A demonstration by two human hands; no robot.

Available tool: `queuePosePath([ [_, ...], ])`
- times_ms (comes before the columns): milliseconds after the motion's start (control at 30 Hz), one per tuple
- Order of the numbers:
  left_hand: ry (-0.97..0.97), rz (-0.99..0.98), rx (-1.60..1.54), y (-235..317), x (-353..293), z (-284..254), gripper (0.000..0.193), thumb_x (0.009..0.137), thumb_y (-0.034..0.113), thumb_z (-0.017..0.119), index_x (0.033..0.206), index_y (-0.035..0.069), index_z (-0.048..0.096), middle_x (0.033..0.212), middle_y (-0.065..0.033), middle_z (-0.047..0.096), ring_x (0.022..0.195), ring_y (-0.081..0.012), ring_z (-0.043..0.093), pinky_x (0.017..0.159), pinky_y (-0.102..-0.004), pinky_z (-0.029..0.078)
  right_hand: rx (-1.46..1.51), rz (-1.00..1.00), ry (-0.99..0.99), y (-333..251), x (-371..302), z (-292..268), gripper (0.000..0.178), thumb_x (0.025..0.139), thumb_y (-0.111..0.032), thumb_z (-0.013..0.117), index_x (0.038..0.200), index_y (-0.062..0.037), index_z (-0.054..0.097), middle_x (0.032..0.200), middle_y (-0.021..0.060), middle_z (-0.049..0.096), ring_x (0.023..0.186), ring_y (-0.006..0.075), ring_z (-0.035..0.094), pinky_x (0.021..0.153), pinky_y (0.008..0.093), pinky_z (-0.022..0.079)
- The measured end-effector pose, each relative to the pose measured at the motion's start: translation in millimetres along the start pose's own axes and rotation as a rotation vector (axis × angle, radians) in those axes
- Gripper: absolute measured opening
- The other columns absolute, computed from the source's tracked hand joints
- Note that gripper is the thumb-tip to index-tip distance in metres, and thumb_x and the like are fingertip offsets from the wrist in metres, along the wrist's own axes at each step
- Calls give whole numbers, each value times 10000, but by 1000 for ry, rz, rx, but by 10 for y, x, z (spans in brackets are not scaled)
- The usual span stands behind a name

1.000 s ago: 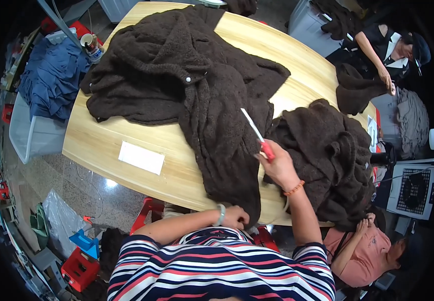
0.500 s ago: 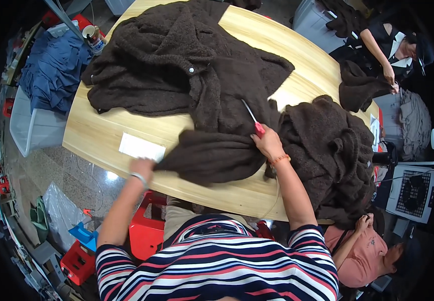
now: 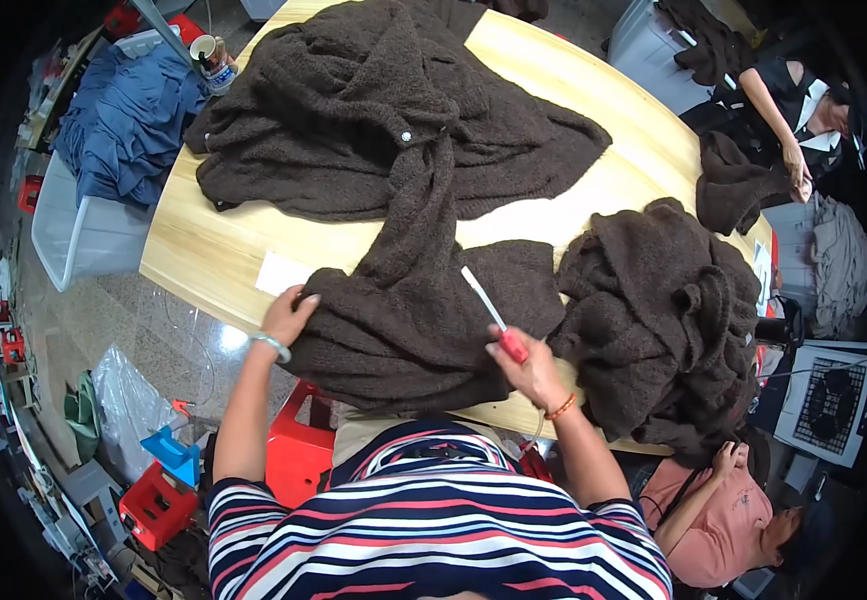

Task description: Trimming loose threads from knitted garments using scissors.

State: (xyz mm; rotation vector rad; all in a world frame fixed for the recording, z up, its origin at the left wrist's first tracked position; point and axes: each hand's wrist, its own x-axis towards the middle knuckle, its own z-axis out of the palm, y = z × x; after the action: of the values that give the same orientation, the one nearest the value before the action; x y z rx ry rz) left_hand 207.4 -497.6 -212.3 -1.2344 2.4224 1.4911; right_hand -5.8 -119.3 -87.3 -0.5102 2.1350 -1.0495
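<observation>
Nearest the person, the left hand lies flat with fingers spread on the near edge of the dark brown fleece garment, pinning it to the wooden bench beside a white paper slip, while the right hand has its grip closed round the red handle of a white-bladed tool held over the cloth. This looks like the smoothing and checking step on the spread garment; the next move would call for a taut, flat fabric under the blade. Farther right sits a heap of brown garments.
</observation>
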Motion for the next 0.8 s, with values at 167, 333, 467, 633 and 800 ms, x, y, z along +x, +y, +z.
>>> queuePosePath([
  [167, -52, 70, 272, 524, 175, 530, 493, 755, 285, 700, 1124, -29, 608, 1056, -250, 662, 989, -394, 629, 876, -424, 494, 176, -21, 178, 249, 316, -130, 356, 895, -265, 687, 1169, -43, 644, 927, 141, 696, 862, 138, 646, 797, 285, 503],
  [333, -63, 163, -138, 788, 366, 819, 361, 751, 85, 623, 1081, -59, 615, 1014, -206, 683, 925, -317, 663, 852, -359, 503, 46, -81, 131, 536, 513, 113, 350, 867, -161, 723, 1161, 3, 628, 952, 34, 671, 895, 78, 581, 830, 254, 484],
  [467, -119, 208, -439, 1312, 353, 622, 286, 805, -11, 600, 1088, -45, 608, 1006, -104, 669, 906, -184, 635, 841, -310, 511, 27, -93, 224, 852, 261, 177, 430, 808, -172, 767, 1176, -16, 611, 1065, 107, 653, 986, 203, 635, 875, 333, 495],
  [633, -323, -222, -779, 1439, 489, 513, 354, 837, 249, 763, 1045, 7, 610, 983, -81, 655, 868, -170, 639, 784, -290, 537, -376, -177, 415, 1014, -70, 234, 461, 774, -264, 752, 1170, -83, 601, 1094, 137, 576, 1011, 342, 546, 871, 432, 442],
  [800, -194, -365, -619, 1262, 800, 757, 383, 819, 315, 775, 944, -30, 664, 894, -99, 686, 741, -184, 654, 706, -301, 539, -124, -21, 278, 1244, -62, 297, 274, 877, -167, 652, 1112, -30, 616, 1020, 163, 659, 940, 330, 630, 841, 371, 489],
])
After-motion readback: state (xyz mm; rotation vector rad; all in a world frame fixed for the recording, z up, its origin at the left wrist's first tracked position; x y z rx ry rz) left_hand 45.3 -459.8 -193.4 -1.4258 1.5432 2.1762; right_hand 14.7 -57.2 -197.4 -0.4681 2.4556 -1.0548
